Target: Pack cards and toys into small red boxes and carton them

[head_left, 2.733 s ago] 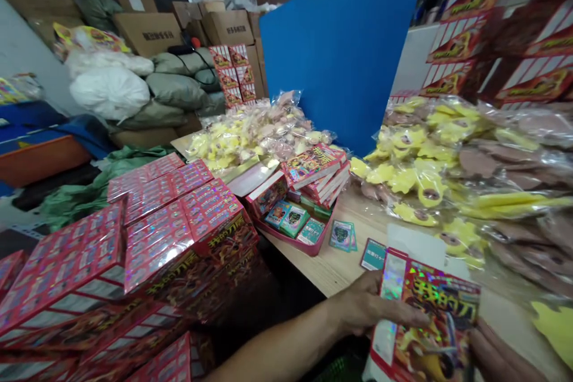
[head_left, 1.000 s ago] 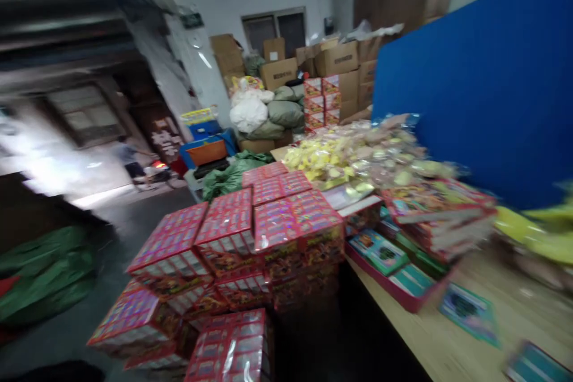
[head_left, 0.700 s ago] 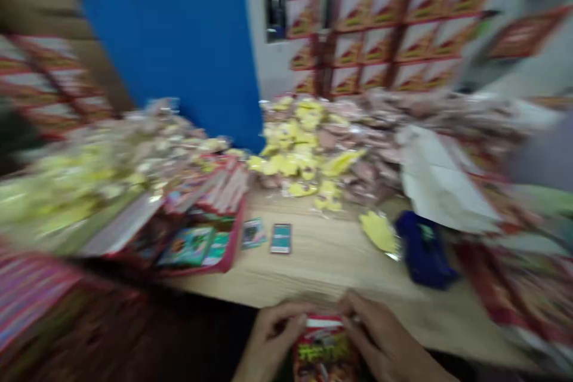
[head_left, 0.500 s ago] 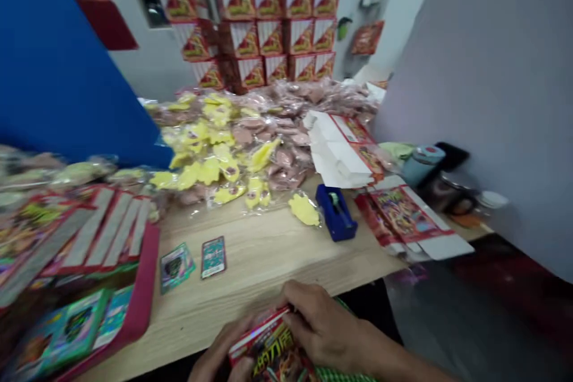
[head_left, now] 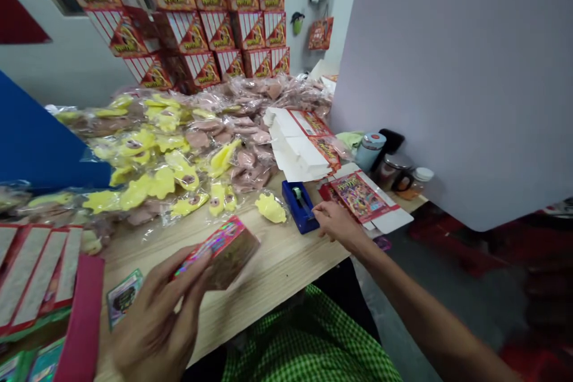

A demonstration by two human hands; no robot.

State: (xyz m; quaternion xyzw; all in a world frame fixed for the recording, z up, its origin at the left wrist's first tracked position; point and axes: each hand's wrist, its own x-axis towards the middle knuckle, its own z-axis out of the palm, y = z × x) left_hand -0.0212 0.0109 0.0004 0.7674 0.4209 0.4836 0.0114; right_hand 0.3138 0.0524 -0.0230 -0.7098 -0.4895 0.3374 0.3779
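Note:
My left hand [head_left: 168, 310] is closed around a small red card box [head_left: 230, 253] with a shiny, colourful edge, tilted above the table. Over at the blue tape dispenser [head_left: 295, 206], my right hand [head_left: 338, 224] has its fingertips pinched at the near end, where the clear tape comes off. A yellow figure in clear wrap [head_left: 271, 208] lies just left of the dispenser. Partly behind my left hand is a trading card [head_left: 123, 298], flat on the wood.
Wrapped yellow and pink pieces [head_left: 179, 167] cover the back of the table. Flattened red-and-white cartons [head_left: 298, 146] lie behind the dispenser, near a bottle [head_left: 370, 152]. A pink bin [head_left: 83, 316] stands at left. Stacked boxes [head_left: 192, 30] line the wall.
The box has gone from both hands low at the table edge to my left hand alone, raised over the table. My right hand has moved forward to the tape dispenser. The view has swung right.

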